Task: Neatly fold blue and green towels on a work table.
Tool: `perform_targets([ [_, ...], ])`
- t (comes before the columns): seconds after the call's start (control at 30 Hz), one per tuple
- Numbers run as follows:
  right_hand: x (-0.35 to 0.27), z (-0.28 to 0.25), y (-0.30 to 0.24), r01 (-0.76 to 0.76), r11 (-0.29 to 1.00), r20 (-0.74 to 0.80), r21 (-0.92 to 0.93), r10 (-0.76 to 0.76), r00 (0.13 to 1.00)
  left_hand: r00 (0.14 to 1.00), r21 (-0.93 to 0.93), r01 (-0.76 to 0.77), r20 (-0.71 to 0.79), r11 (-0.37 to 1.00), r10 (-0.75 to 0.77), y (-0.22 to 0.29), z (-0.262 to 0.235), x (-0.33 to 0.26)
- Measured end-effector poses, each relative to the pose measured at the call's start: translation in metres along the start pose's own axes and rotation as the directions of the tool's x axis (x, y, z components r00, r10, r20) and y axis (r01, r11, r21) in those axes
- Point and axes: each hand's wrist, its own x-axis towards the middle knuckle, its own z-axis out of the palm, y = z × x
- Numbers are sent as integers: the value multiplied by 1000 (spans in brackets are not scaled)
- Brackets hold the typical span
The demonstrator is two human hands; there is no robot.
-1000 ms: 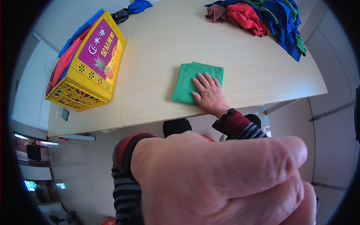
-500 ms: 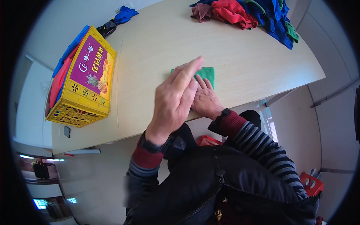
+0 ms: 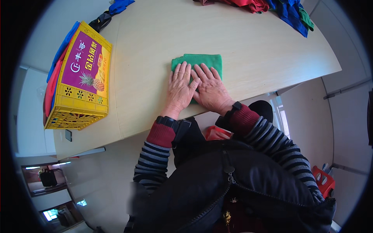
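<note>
A folded green cloth [image 3: 202, 59] lies flat near the front edge of the pale wooden table. Both palms press on it side by side. My left hand [image 3: 179, 88] covers its left part with the fingers stretched out toward the far edge. On the right part rests my right hand [image 3: 211, 91], also flat with its fingers spread. The thumbs meet or overlap in the middle. Much of the cloth's near half is hidden under the hands.
On the left stands a yellow plastic crate [image 3: 82, 103] with blue and red cloths in it. A dark phone-like thing [image 3: 68, 135] lies beside it. Red, blue and green cloths [image 3: 285, 15] are heaped at the far right. A red plastic stool [image 3: 323, 182] is on the floor.
My left hand, raised above the cloth before, has come down flat onto it. My right hand stays on the cloth. The view has shifted slightly, with the far heap now cut off more.
</note>
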Motion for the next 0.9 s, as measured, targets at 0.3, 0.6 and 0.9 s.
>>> perform_targets([
  [0.3, -7, 1, 11, -53, 997, -32, -56, 51, 998, 997, 80, 59, 51, 995, -64, -1, 6, -7],
  [0.6, -16, -2, 27, -141, 989, -47, -53, 138, 989, 979, 55, 203, 20, 978, -205, 1, 3, -9],
  [0.9, -20, -35, 53, -288, 934, 147, -211, 322, 935, 942, 165, 319, 49, 933, -331, -12, -11, -22],
])
